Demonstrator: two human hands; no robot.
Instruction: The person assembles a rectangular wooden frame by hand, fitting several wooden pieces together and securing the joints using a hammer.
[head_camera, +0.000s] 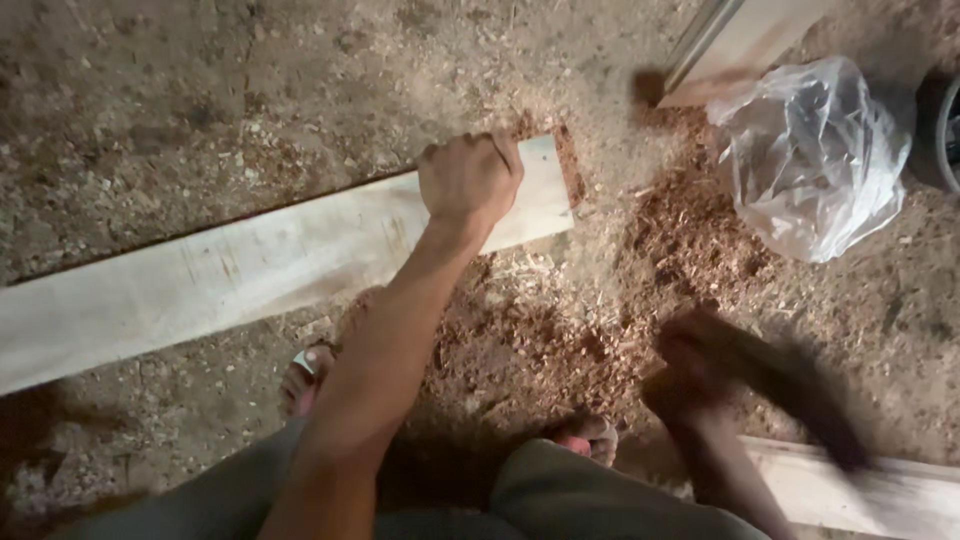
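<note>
The left hand (468, 180) gripped the end of a pale plank (230, 275) lying on sawdust-strewn ground (200, 110). The right hand (690, 375) was blurred, near a clear plastic bag (815, 160).

This looks like a rough woodworking shop or sawmill floor. Sawdust and reddish wood shavings (560, 330) cover the bare dirt ground across the whole frame. A long pale plank (250, 270) lies across the left and centre, another board (880, 490) sits at the lower right, and a third timber piece (735, 45) leans in at the upper right
</note>
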